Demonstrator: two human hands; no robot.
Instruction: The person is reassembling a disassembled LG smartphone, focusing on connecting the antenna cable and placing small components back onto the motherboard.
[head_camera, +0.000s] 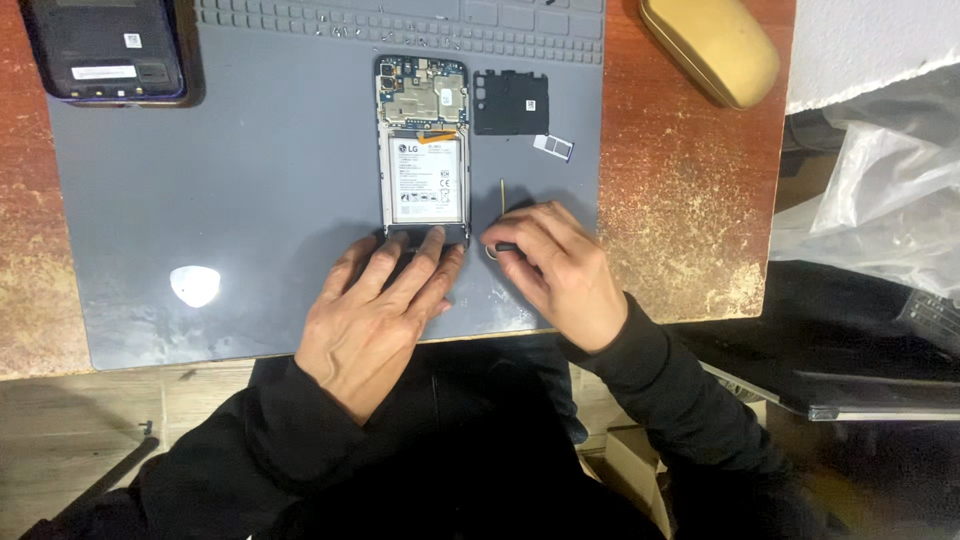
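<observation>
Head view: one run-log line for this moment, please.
left hand: fingertips on opened phone lower edge | right hand: pinching small tool | surface: grey mat

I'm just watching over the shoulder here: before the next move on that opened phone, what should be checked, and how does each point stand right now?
1. Opened phone lies flat on the grey mat: ok.
2. Left hand steadies the phone's lower end, fingers resting on it: ok.
3. Right hand holds a thin tool beside the phone: ok; its tip contact: cannot tell.
4. Removed black cover plate lies apart from the work: ok.
5. Small tray is set aside on the mat: ok.
6. All screws out: cannot tell.
</observation>
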